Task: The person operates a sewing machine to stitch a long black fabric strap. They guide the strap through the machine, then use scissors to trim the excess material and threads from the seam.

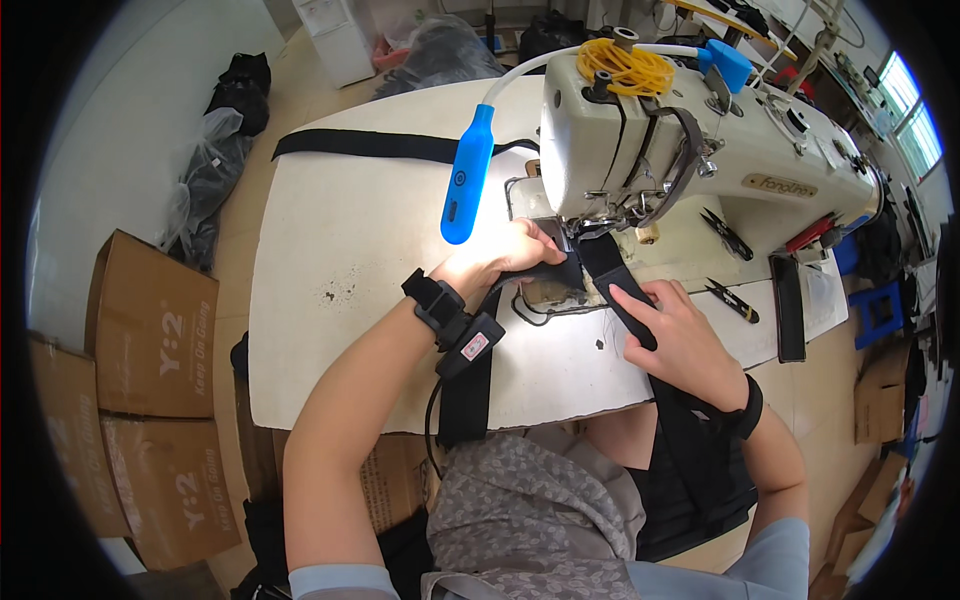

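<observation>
Black flat webbing lies at the stitching end of the cream metal sewing machine; your left hand pinches it close in, right hand grips it nearer you, probably keeping it straight.

My left hand holds black webbing close beside the needle area of the white sewing machine, and my right hand grips a black strap that runs up toward it. A blue lamp hangs over the pale tabletop — its light falls bright around my left wrist. Two thread snips lie beyond my right hand — cardboard boxes stand to my left.
</observation>
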`<control>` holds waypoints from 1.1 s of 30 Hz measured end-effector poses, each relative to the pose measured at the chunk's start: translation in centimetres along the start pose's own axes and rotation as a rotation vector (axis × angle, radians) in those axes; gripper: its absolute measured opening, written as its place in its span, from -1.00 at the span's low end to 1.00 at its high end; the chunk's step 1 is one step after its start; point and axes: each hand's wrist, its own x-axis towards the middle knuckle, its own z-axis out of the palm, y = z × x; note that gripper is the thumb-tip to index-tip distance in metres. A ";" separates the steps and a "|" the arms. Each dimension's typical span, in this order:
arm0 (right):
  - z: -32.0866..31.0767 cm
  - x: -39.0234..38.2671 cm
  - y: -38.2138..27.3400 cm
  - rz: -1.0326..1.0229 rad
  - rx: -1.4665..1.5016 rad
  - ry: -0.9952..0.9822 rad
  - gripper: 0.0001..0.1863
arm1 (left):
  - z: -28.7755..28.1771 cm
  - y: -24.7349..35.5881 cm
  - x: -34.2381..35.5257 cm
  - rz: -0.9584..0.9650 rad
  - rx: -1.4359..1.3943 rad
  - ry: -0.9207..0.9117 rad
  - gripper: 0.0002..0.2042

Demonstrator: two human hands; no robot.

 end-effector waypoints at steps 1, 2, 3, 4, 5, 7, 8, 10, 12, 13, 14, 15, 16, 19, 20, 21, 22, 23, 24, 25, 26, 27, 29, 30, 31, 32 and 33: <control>0.0 0.0 0.0 0.001 0.002 0.002 -0.44 | 0.0 0.2 -0.1 -0.006 0.013 0.008 -0.86; 0.0 0.0 0.0 0.001 0.004 0.003 -0.43 | 0.0 0.3 -0.2 -0.012 0.025 0.017 -0.86; 0.0 0.0 0.0 0.005 0.009 0.002 -0.43 | 0.1 0.4 -0.2 -0.014 0.014 0.024 -0.85; 0.0 -0.1 0.0 0.008 0.013 0.001 -0.43 | 0.1 0.5 -0.3 -0.015 0.003 0.031 -0.85; 0.0 -0.1 0.0 0.011 0.018 0.001 -0.43 | 0.1 0.6 -0.3 -0.015 -0.009 0.038 -0.84; 0.0 -0.1 -0.1 0.011 0.020 0.001 -0.43 | 0.3 -0.3 0.5 0.021 -0.016 0.114 -0.83; 0.0 -0.1 -0.1 0.011 0.021 0.001 -0.43 | 0.4 -0.7 0.9 0.039 -0.019 0.152 -0.82; 0.0 -0.1 0.0 0.011 0.018 0.002 -0.43 | 0.6 -0.7 0.9 0.074 0.050 0.186 -0.82; 0.1 -0.1 0.0 0.008 0.016 0.005 -0.43 | 0.8 -0.9 0.9 0.083 0.092 0.224 -0.82; 0.1 -0.1 0.0 0.005 0.016 0.008 -0.43 | 0.8 -1.0 1.0 0.075 0.099 0.245 -0.82; 0.1 -0.1 0.0 0.002 0.015 0.012 -0.43 | 0.9 -1.1 1.0 0.067 0.106 0.267 -0.82; 0.1 -0.2 0.0 0.000 0.011 0.016 -0.43 | 1.0 -1.0 0.8 0.045 0.010 0.246 -0.81; 0.2 -0.2 0.1 -0.001 0.006 0.021 -0.43 | 1.0 -0.8 0.6 0.022 -0.087 0.224 -0.80; 0.4 -0.3 0.0 0.002 0.000 0.021 -0.43 | 1.1 -1.1 0.7 -0.014 -0.292 0.195 -0.87; 0.5 -0.3 -0.1 0.005 -0.001 0.020 -0.43 | 1.1 -1.2 0.8 -0.020 -0.346 0.192 -0.89; 0.5 -0.3 -0.2 0.004 -0.006 0.019 -0.43 | 1.1 -1.3 0.9 -0.014 -0.311 0.197 -0.86; 0.5 -0.3 -0.2 0.003 -0.011 0.019 -0.43 | 1.1 -1.4 0.9 -0.008 -0.275 0.202 -0.83; 0.5 -0.3 -0.3 0.002 -0.016 0.020 -0.43 | 1.1 -1.4 0.9 -0.001 -0.239 0.207 -0.79; 0.6 -0.3 -0.3 0.003 -0.021 0.022 -0.43 | 1.2 -1.1 0.6 0.025 -0.152 0.242 -0.79; 0.7 -0.3 -0.3 0.004 -0.026 0.024 -0.43 | 1.5 -0.8 0.3 0.052 -0.065 0.278 -0.79; 0.8 -0.3 -0.3 0.005 -0.031 0.027 -0.43 | 1.6 -0.5 0.0 0.078 0.022 0.313 -0.79; 0.8 -0.4 -0.3 0.004 -0.031 0.030 -0.43 | 1.6 -0.3 -0.3 0.102 0.033 0.326 -0.79; 0.8 -0.4 -0.2 0.002 -0.032 0.036 -0.43 | 1.5 -0.2 -0.6 0.149 0.054 0.352 -0.79; 0.7 -0.4 -0.2 0.006 -0.030 0.029 -0.43 | 1.4 -0.4 -0.4 0.150 0.025 0.342 -0.79; 0.6 -0.3 -0.3 0.010 -0.027 0.023 -0.43 | 1.3 -0.9 0.0 0.151 -0.005 0.332 -0.80; 0.6 -0.3 -0.4 0.014 -0.025 0.017 -0.43 | 1.2 -1.2 0.3 0.152 -0.034 0.321 -0.80; 0.5 -0.3 -0.4 0.013 -0.026 0.017 -0.43 | 1.3 -1.3 0.4 0.152 -0.062 0.325 -0.81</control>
